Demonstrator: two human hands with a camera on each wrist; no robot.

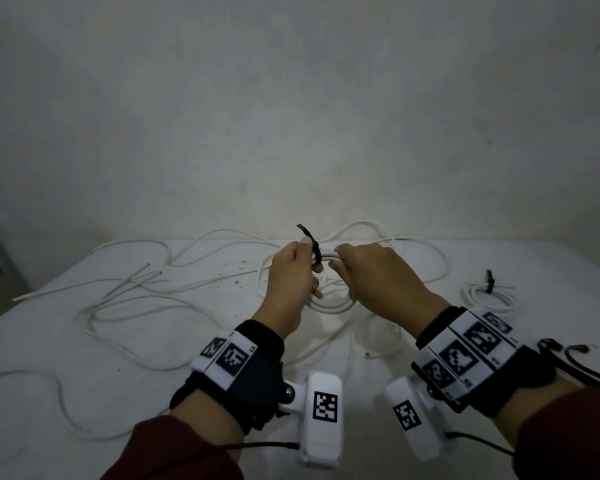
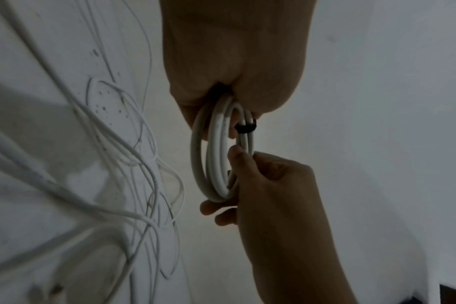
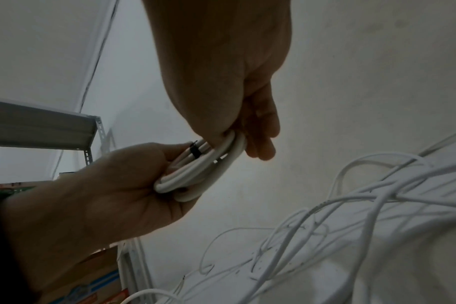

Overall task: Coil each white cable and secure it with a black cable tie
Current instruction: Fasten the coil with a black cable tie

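Above the white table (image 1: 499, 258) both hands hold up a small coil of white cable (image 1: 330, 307). My left hand (image 1: 302, 268) grips the coil's left side, and its thumb pinches a black cable tie (image 1: 308, 236) whose free end sticks up. The tie (image 2: 245, 128) is wrapped around some of the coil's strands (image 2: 216, 156). My right hand (image 1: 347, 268) grips the coil's right side with curled fingers. In the right wrist view the tie (image 3: 195, 152) sits between the two hands on the coil (image 3: 213, 170).
A coiled cable (image 1: 489, 297) bound with a black tie lies at the right. Several loose white cables (image 1: 136, 299) sprawl over the left and middle of the table. Spare black ties (image 1: 568, 351) lie near my right wrist. A metal shelf (image 3: 39, 127) and cardboard box (image 3: 102, 277) stand to the left.
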